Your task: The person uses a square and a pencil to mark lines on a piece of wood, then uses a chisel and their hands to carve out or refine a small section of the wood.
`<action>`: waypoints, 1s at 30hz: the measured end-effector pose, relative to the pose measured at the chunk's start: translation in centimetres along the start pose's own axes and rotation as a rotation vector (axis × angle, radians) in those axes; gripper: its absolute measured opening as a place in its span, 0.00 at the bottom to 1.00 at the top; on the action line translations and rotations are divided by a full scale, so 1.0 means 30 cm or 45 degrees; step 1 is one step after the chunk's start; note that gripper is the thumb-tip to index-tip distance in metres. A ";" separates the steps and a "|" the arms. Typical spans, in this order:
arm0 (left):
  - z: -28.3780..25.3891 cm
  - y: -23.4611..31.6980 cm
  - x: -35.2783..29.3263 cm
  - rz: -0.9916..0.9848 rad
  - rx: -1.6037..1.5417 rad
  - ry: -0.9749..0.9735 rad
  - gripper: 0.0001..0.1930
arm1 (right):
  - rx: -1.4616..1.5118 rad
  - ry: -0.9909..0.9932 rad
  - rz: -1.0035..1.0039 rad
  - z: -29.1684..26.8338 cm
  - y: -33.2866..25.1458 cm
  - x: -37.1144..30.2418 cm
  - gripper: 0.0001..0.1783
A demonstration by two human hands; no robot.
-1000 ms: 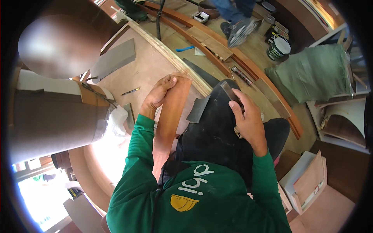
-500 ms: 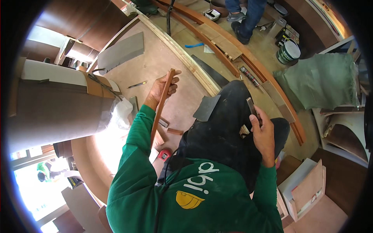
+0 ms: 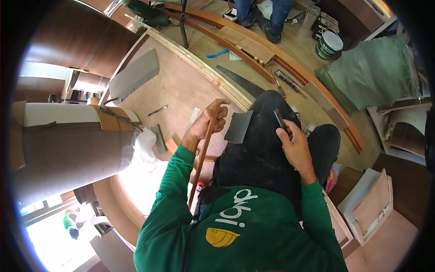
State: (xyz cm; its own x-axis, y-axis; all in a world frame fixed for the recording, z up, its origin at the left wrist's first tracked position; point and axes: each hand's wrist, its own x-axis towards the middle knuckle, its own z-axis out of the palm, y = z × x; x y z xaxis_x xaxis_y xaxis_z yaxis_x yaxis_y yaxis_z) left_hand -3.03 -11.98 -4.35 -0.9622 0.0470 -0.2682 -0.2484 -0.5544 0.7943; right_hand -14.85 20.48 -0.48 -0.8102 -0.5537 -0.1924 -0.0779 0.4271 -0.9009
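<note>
Head view: our left hand (image 3: 203,123), curled closed around a strip (image 3: 205,149), left of the sheet (image 3: 239,127); our right hand (image 3: 295,147), partly curled, pinching a block (image 3: 280,119), right of the sheet; sheet, lying on our leg (image 3: 260,158); pencil (image 3: 157,111), farther left of the sheet.

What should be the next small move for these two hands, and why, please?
I would probably bring the small dark block in the right hand toward the wooden strip. The left hand already holds the strip with its narrow edge facing the camera, while the block is apart from it, so the two pieces cannot meet yet.
</note>
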 end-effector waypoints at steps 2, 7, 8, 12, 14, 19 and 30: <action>0.016 -0.005 -0.006 -0.004 0.059 -0.002 0.63 | -0.054 0.011 0.028 0.012 0.037 -0.005 0.25; 0.038 -0.059 -0.058 0.007 0.082 0.041 0.63 | 0.020 0.035 0.123 0.046 0.081 -0.016 0.23; 0.042 -0.066 -0.065 0.007 0.088 0.052 0.63 | 0.031 0.044 0.144 0.047 0.071 -0.015 0.23; 0.042 -0.098 -0.087 0.046 0.023 0.054 0.63 | -0.026 0.045 0.137 0.046 0.038 -0.009 0.21; 0.040 -0.106 -0.090 0.060 0.034 0.080 0.63 | -0.020 0.046 0.148 0.045 0.036 -0.010 0.21; 0.045 -0.087 -0.099 0.050 0.079 0.112 0.64 | 0.016 0.034 0.183 0.039 0.048 -0.010 0.20; 0.016 0.029 -0.178 0.001 0.497 0.356 0.59 | 0.255 -0.025 0.345 0.042 0.085 0.013 0.20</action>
State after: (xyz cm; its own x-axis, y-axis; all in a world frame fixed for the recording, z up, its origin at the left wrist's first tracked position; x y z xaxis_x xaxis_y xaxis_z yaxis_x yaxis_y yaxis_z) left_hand 1.85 -12.31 -1.96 -0.9089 -0.2084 -0.3613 -0.3224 -0.1985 0.9255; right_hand -14.63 20.44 -3.34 -0.7743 -0.4540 -0.4408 0.2557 0.4127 -0.8742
